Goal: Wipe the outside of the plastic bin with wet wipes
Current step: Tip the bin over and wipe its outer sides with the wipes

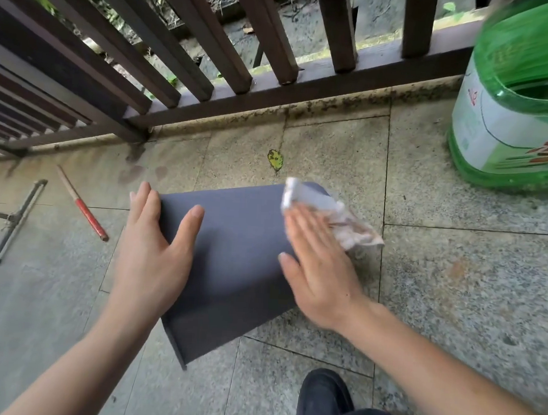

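A dark grey plastic bin [234, 262] lies on its side on the stone floor, its rim toward me at the lower left. My left hand [154, 248] grips the bin's left edge, thumb on the upper face and fingers wrapped over the side. My right hand [318, 267] lies flat on the bin's right part, fingers pressing a crumpled, soiled white wet wipe [327, 213] against the far right corner. Part of the wipe sticks out beyond the fingertips and over the bin's edge.
A big green plastic bottle [519, 103] stands at the far right. A dark wooden railing [211, 59] runs along the floor's far edge. A red-tipped stick [83, 208] and a metal squeegee frame [15, 220] lie at the left. My dark shoe [322, 399] sits near the bottom.
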### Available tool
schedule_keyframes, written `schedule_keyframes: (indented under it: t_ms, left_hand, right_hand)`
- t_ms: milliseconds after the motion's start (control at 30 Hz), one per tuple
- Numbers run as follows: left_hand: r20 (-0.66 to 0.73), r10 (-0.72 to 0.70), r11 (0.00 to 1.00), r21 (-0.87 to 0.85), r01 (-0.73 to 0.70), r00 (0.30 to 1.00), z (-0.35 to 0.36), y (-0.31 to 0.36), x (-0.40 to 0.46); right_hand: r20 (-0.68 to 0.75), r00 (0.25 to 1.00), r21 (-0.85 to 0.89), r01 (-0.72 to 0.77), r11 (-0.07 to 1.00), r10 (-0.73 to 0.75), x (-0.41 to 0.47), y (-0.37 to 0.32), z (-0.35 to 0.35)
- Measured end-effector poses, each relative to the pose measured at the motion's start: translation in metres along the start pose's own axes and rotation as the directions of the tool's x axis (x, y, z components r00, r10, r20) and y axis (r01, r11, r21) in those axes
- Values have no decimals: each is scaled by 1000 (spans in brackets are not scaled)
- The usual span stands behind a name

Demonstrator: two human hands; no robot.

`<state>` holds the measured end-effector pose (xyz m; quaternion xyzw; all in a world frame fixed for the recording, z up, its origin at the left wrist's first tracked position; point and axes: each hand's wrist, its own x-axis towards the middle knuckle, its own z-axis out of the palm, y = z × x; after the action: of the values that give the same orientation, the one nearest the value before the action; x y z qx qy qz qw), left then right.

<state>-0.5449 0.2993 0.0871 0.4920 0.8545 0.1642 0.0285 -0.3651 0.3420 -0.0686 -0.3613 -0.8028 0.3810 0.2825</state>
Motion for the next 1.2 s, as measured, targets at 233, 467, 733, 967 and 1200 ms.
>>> schedule_keyframes:
  t_ms: [233,467,733,967,1200]
  left_hand:
    - [102,348,935,-113,-337,932,-3,23,-16]
    - [242,578,813,-97,-574,779,-15,19,-28]
    - [295,622,767,-40,-641,725,-33,-20,-72]
    - [141,488,872,-116,-475,861,-32,6,-60]
    - [167,392,919,-109,-378,905,-37,12,-13]
  right_hand:
    - [129,936,156,305,939,-326,34,-38,-32]
    - [30,986,247,150,957,-162,24,-15,-43]
    - [-58,977,456,-158,876,207,-21,-2,-26]
    - [239,909,43,-361,932,341,-28,10,-32]
    - [381,898,7,-242,970,221,-53,11,-22]
